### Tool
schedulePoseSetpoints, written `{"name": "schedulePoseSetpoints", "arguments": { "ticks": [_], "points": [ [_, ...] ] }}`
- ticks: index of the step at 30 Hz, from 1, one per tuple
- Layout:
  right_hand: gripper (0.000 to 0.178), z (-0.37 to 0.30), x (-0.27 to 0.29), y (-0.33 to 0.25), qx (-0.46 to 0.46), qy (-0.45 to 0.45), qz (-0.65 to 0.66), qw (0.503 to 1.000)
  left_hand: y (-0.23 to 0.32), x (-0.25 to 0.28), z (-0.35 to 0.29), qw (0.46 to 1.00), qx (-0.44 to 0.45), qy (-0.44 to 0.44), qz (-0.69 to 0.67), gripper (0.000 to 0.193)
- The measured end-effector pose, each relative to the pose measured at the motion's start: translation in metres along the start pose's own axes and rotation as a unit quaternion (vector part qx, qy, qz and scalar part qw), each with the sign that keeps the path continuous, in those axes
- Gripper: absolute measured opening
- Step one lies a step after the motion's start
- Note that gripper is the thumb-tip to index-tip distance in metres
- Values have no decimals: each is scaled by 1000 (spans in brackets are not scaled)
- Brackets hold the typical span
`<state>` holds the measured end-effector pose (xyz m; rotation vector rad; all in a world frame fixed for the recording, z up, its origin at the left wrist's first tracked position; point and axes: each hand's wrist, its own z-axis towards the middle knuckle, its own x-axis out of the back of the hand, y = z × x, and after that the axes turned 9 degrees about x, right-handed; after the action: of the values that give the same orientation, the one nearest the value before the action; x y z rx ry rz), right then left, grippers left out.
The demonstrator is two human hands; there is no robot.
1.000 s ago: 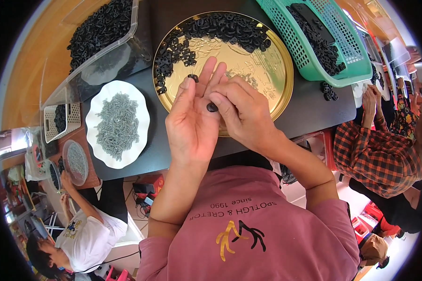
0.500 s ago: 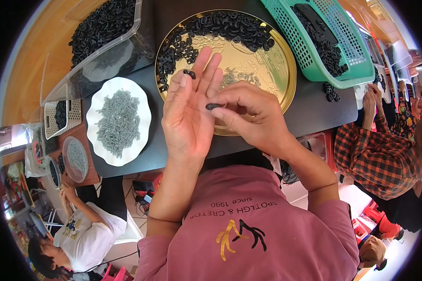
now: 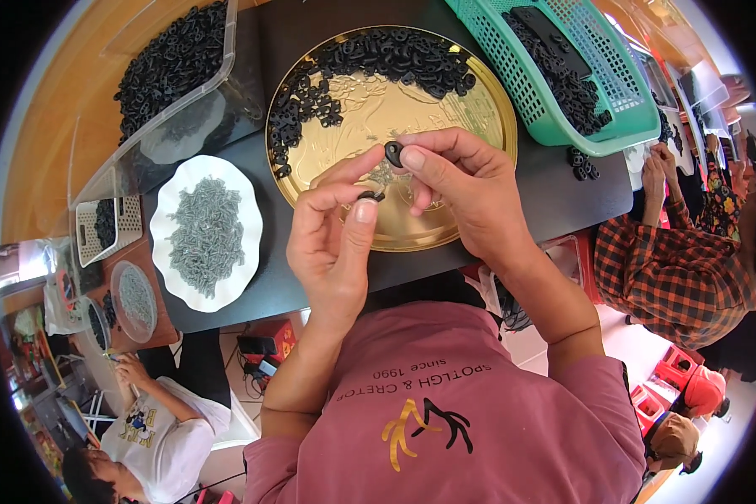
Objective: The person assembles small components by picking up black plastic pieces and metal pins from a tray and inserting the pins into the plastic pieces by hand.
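Note:
Above the near part of a round gold tray (image 3: 386, 105), my two hands meet. My left hand (image 3: 332, 244) pinches a small black plastic piece (image 3: 370, 196) between thumb and finger. Just above it, my right hand (image 3: 479, 189) grips another black piece (image 3: 393, 154), oval with a hole, between thumb and fingers. The left forefinger reaches that piece's edge. Black pieces (image 3: 403, 55) like these are heaped along the tray's far and left rim. Small clear rods lie mid-tray, partly hidden behind my hands.
To the left, a scalloped white dish (image 3: 253, 227) bears clear rods (image 3: 206, 235). A clear bin (image 3: 242, 88) of black pieces stands at far left, a green basket (image 3: 554, 126) of them at far right. Several loose pieces (image 3: 583, 163) lie beside the basket. People sit on both sides.
My left hand has gone from palm up with fingers spread to a pinch on its black piece. My right hand has raised its piece, bringing it close above the left fingertips.

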<state>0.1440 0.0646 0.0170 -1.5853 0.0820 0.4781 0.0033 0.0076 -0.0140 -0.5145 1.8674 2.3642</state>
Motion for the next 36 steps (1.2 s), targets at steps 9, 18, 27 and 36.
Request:
{"name": "schedulePoseSetpoints", "arguments": {
  "ticks": [9, 18, 27, 36],
  "points": [
    [18, 3, -3, 1, 12, 31, 15, 999, -1, -7, -8, 995, -24, 8, 100, 11],
    [17, 1, 2, 3, 43, 22, -15, 999, 5, -8, -4, 995, 77, 24, -58, 9],
    [19, -7, 1, -2, 82, 22, -76, 993, 2, -5, 3, 976, 169, 50, -125, 14],
    [21, -12, 7, 4, 122, 17, -103, 987, -1, -9, 4, 975, 181, 30, -126, 12]
  ]
}}
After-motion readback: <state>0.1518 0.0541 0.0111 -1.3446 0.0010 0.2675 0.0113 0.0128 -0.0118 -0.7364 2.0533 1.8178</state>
